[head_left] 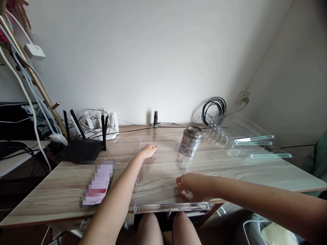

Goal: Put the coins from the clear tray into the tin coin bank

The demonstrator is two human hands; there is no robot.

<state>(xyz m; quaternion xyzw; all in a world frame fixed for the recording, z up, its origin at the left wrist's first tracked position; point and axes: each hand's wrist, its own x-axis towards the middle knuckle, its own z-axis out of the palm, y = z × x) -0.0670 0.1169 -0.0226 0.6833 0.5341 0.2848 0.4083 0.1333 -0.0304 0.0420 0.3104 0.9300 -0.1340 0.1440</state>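
A clear acrylic tray [163, 177] lies on the wooden desk in front of me, its thick near rim at the desk's front edge. My left hand [149, 150] reaches to the far left part of this tray, fingers stretched out to the right over it. At the tray's right side, close to the front, my right hand [190, 186] has its fingers curled about the edge; some fingertips show through the clear plastic. Just beyond the right side stands a flowered metal tin [191, 141] with a ring-shaped top.
More clear acrylic trays [251, 139] stand stacked at the right. A coiled black cable [214, 110] leans on the wall near a small dark bottle [155, 119]. To the left are a black router [83, 148], white routers [102, 131] and a phone [98, 185], partly pixelated.
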